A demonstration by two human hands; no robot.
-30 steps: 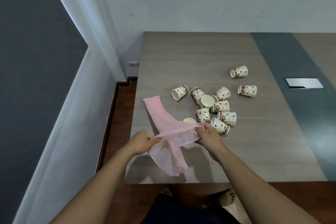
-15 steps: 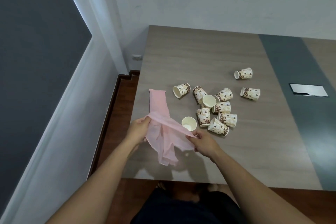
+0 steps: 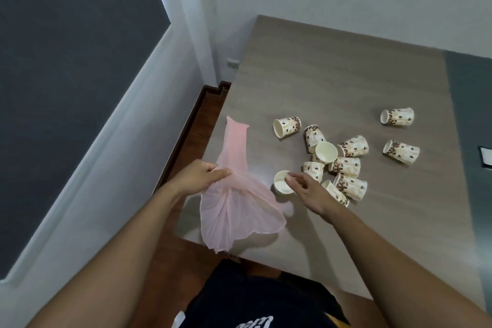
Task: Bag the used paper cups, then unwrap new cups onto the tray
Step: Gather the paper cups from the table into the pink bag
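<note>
- Counter (image 3: pixel 332 74): grey wood-grain top with a darker strip down its right side. It stands in a corner against a white wall.
- Pink plastic bag (image 3: pixel 239 210): thin and see-through, at the counter's near left corner. One end lies flat on the top and points away. The wider end fans out and hangs past the near edge.
- Paper cups (image 3: pixel 346 166): cream with a brown bean print, in a loose heap mid-counter, most on their sides and touching. One tipped cup (image 3: pixel 326 152) shows its open mouth.
- Left hand (image 3: pixel 202 176): grips the bag, fingers curled around the bunched middle, at the counter's left edge.
- Right hand (image 3: pixel 306 189): just beside the heap, fingers loosely bent, tips at the rim of the upright cup (image 3: pixel 282 184). The picture is blurred, so I cannot tell whether it pinches the rim.
- Upright cup: between the bag and the heap, mouth up.
- Two stray cups (image 3: pixel 398 116): on their sides, right of the heap and well apart from it.
- Single cup (image 3: pixel 287 126): on its side, left of the heap, beyond the bag.
</note>
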